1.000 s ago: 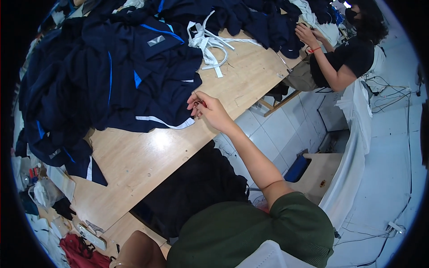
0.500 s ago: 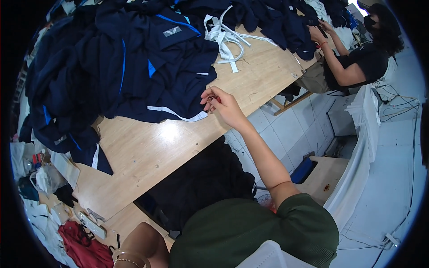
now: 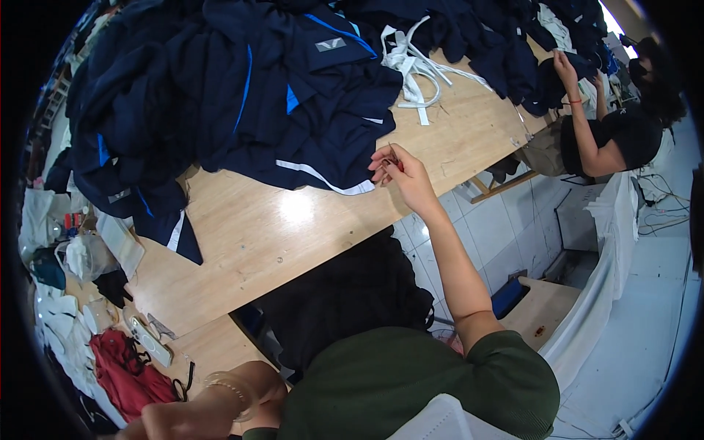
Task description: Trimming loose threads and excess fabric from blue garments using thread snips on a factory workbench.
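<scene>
My right hand [image 3: 400, 172] is closed above the wooden table, near its front edge. Between its fingers is a small, thin metal tool [image 3: 398, 164] with a red part; its kind is hard to make out. Just left of those fingertips lies the white-edged hem of a dark navy garment [image 3: 323, 110], part of a heap with blue piping and grey patches. At the lower left, my left hand [image 3: 172, 422] is blurred and partly cut off by the frame, with bracelets at the wrist. It is nearest to a red cloth bag [image 3: 132, 374]; its fingers cannot be read.
White tapes [image 3: 414, 66] lie tangled on the wooden table [image 3: 242, 242]. A phone [image 3: 152, 341], a clear plastic bag [image 3: 86, 257] and white cloth sit at the left. A co-worker [image 3: 616, 136] handles dark garments at the far right. Black cloth [image 3: 345, 293] hangs below the table edge.
My left forearm and hand have come further into view at the lower left. The whole view has shifted, while my right hand keeps its grip beside the hem. The co-worker's hand has risen.
</scene>
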A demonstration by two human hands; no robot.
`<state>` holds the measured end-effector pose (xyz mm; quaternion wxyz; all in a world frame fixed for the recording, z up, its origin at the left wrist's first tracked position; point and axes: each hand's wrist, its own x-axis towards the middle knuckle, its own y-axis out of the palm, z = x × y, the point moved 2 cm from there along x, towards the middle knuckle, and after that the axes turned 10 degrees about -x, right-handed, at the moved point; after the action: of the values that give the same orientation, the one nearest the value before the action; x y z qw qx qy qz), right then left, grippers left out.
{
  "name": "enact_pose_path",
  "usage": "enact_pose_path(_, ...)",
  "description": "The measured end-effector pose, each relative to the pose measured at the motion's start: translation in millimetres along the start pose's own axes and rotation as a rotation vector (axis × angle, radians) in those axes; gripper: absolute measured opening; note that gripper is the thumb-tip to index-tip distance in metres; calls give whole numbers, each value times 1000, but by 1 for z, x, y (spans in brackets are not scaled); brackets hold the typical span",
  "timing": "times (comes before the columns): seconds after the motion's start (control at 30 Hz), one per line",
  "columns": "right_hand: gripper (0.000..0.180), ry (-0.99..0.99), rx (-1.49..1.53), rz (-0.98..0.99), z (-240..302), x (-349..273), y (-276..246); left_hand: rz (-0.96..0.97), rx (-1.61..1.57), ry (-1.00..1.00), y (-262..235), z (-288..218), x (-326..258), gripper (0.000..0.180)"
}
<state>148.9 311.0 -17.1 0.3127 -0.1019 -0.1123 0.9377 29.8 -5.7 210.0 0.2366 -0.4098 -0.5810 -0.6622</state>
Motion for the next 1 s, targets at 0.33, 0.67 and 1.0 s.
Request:
enact_pose_path(0.33,19,17,-2,-40,-1,-1,3,218,47,85,3,31,-1,23)
enact_pose_path(0.67,21,10,-42,-20,0,7,-1,24,26,-202,5,32,1,23)
enact_pose_path(1.0,18,-128,-128,-189,4,48,-30,-35,315,68,16,41,-1,14)
